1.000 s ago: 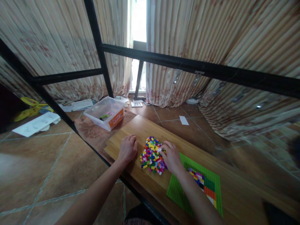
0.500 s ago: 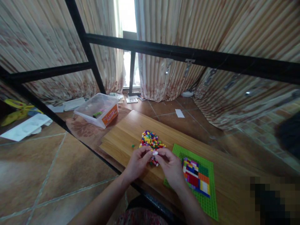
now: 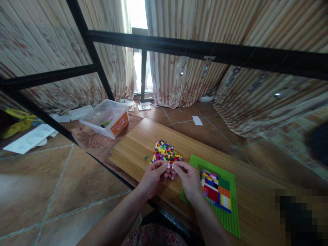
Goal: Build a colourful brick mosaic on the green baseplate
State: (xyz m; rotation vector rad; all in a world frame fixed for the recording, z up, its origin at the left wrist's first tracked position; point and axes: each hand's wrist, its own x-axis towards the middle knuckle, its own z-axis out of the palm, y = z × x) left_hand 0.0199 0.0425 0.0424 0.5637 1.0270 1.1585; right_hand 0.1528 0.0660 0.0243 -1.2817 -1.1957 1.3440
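Both hands meet over the near side of a pile of small coloured toy bricks point(image 3: 164, 150). My left hand point(image 3: 153, 176) is closed in a pinch on a small pale pink brick point(image 3: 168, 165) at its fingertips. Close beside it, my right hand point(image 3: 188, 177) pinches a tiny whitish brick point(image 3: 173, 166), partly covered by the thumb and finger. To the right lies a green studded baseplate point(image 3: 234, 205), bearing a patch of built bricks point(image 3: 214, 191) in red, blue, white, orange and green. My right wrist passes over the baseplate's left edge.
The wooden tabletop point(image 3: 135, 140) carries a lone green brick point(image 3: 146, 157) left of the pile. Beyond its far left end stands a clear plastic box point(image 3: 102, 118) with an orange label. Black metal bars point(image 3: 153, 41) cross in front of the curtains point(image 3: 184, 82). Papers point(image 3: 29, 138) lie on the floor.
The whitish piece between the fingertips now shows as two small bricks, one in each hand. The hands stay nearly in place, and the view has shifted slightly.
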